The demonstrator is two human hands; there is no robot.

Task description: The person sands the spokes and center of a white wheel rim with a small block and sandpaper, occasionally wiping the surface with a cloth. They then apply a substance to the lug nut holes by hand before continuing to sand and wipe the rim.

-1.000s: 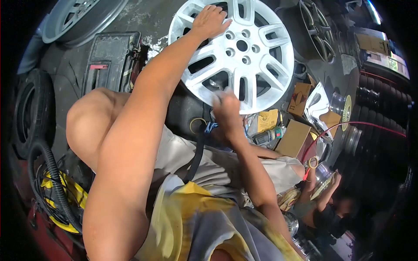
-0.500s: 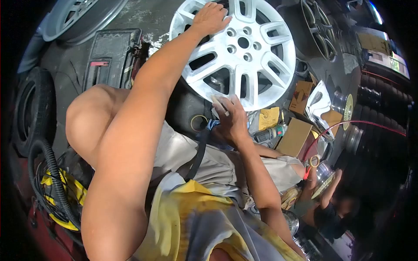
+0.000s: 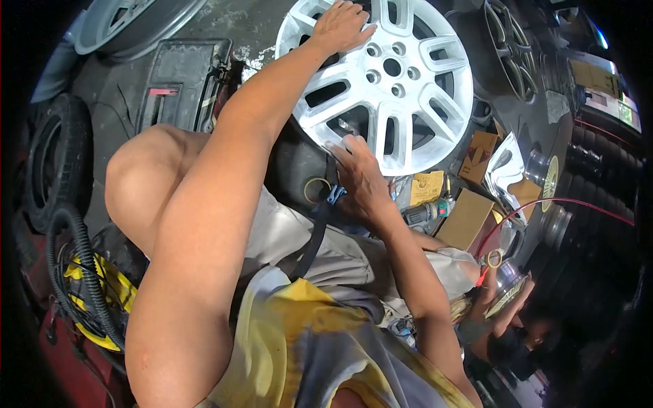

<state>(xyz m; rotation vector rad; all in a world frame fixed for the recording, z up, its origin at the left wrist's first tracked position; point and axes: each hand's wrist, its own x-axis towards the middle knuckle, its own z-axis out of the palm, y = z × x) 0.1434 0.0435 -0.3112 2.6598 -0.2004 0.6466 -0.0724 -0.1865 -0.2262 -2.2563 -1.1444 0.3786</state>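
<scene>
My left hand (image 3: pixel 342 26) lies flat on the far rim of the silver alloy wheel (image 3: pixel 391 81), my right hand (image 3: pixel 359 173) presses fingers, apparently over a small pad, against its near rim, closer to me, cardboard boxes (image 3: pixel 469 214) beside the wheel.

1. Just one view here, a head-worn cam, so there's no second view to share anything with.
2. It looks forward and steeply down over the wearer's own chest, knee and both arms.
3. Super close: the arms fill the middle, and the silver alloy wheel (image 3: pixel 388 81) sits at arm's reach near the top.
4. Fisheye lens, so the edges curve hard and the corners go black.
5. At the rim: tyres right, a hose bottom left, another person bottom right.
</scene>
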